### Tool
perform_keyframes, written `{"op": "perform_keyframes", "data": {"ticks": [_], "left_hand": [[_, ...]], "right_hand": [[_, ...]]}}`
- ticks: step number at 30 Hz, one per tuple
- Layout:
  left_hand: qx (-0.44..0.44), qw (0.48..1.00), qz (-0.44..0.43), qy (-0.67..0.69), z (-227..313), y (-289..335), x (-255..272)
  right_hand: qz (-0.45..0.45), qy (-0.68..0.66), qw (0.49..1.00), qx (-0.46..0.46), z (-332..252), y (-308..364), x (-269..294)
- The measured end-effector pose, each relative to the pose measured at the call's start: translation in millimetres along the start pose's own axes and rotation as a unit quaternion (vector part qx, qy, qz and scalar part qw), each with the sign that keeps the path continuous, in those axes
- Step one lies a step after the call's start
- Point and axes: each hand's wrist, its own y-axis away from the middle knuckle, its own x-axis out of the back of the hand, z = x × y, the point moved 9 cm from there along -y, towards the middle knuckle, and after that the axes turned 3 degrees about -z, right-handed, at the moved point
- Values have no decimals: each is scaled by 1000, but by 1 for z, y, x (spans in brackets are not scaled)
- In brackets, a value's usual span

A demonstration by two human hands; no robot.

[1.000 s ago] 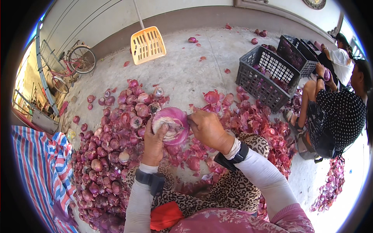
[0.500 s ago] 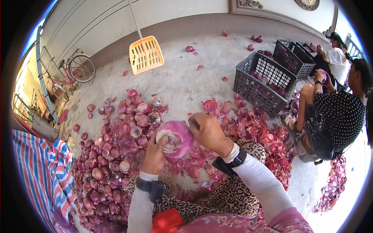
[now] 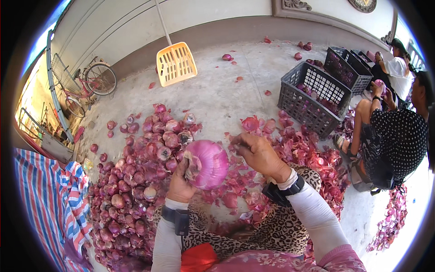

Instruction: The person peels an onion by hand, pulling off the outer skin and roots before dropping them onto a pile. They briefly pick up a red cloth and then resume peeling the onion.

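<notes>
A large purple-red onion [image 3: 209, 164] with smooth, shiny skin is gripped in my left hand [image 3: 181, 185], whose fingers wrap its pale, ragged end. Just right of the onion and apart from it hovers my right hand [image 3: 260, 154], its fingers loosely bent and nothing visible in them. Under and left of my left hand spreads a big heap of unpeeled onions [image 3: 118, 200]. Loose red onion skins [image 3: 312, 167] pile up on the right, below and beyond my right hand.
A black plastic crate [image 3: 312, 106] with onions stands ahead right, more crates [image 3: 346, 68] behind it. Two people sit at the right, one in a dotted shirt [image 3: 396, 140]. A yellow slotted scoop [image 3: 176, 63], a bicycle [image 3: 86, 86] and a striped sheet [image 3: 43, 199] lie around.
The onion has turned in my left hand, showing more of its smooth purple side. My right hand has moved slightly right and down, its fingers looser.
</notes>
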Motion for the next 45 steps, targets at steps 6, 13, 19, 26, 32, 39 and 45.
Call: {"op": "perform_keyframes", "data": {"ticks": [6, 13, 19, 26, 32, 39, 45], "left_hand": [[-64, 993, -50, -85, 14, 4, -17], [-108, 941, -83, -311, 25, 7, -53], [-198, 852, -68, -480, 45, 21, -74], [-204, 893, -59, -398, 51, 17, -58], [-193, 963, -87, -164, 57, 19, -52], [-195, 964, -74, -163, 56, 24, -53], [-375, 873, -47, -309, 76, 48, -91]], "right_hand": [[-222, -244, 939, -94, 0, 10, -34], [-228, -158, 956, -91, 2, 14, -60], [-216, -188, 957, -49, -14, 11, -57], [-178, -326, 924, -89, -6, 5, -69], [-178, -527, 816, -157, -4, 5, -76], [-157, -634, 734, -187, 13, 14, -79], [-153, -593, 772, -168, 15, 8, -73]]}}
